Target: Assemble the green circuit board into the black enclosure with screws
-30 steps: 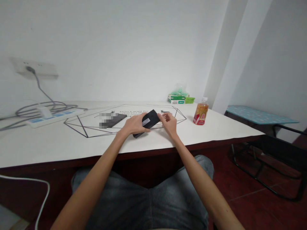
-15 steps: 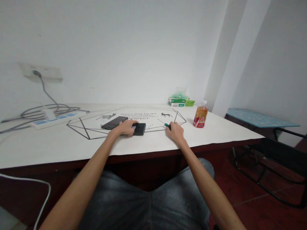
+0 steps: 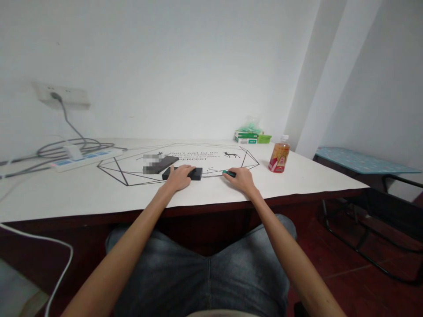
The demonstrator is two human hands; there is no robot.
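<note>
My left hand (image 3: 180, 178) is closed over a flat black box (image 3: 197, 174), its fingers across the top and the thumb at the left end. The box rests on the white table; its middle is hidden under the hand. My right hand (image 3: 243, 179) grips a screwdriver (image 3: 229, 173) with a green and black handle, its thin shaft pointing left toward the box. A few tiny dark specks lie between the box and the screwdriver tip, too small to make out. Behind my left hand lies a dark flat phone-like slab (image 3: 167, 164), partly blurred.
A drink bottle (image 3: 279, 155) stands to the right on the white table (image 3: 307, 180). Green and white boxes (image 3: 246, 137) sit at the back. At left lie a power strip (image 3: 87, 160) and coiled cables (image 3: 53, 149). A black-framed chair (image 3: 390, 215) stands at the right.
My left hand now lies across the middle of the box, with more of the box showing on its left. The screwdriver has turned flatter, its shaft pointing more directly left.
</note>
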